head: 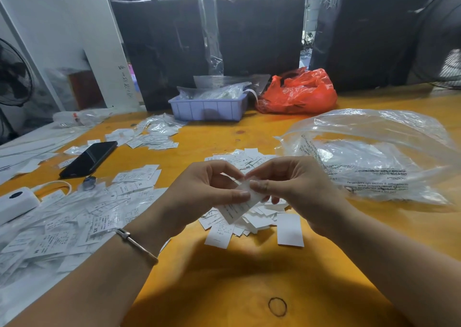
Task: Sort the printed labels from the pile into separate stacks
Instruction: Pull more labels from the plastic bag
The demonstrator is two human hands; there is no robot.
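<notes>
Head view: phone, clear bag, rubber band on your table. Both your left hand and right hand pinch one label over the pile.

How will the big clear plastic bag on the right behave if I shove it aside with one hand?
The clear plastic bag looks thin and crumpled, so it will probably buckle and slide rather than move as one piece. It seems light for its size. Its edge lies close to the label pile under the hands, so it might drag loose labels along.
</notes>
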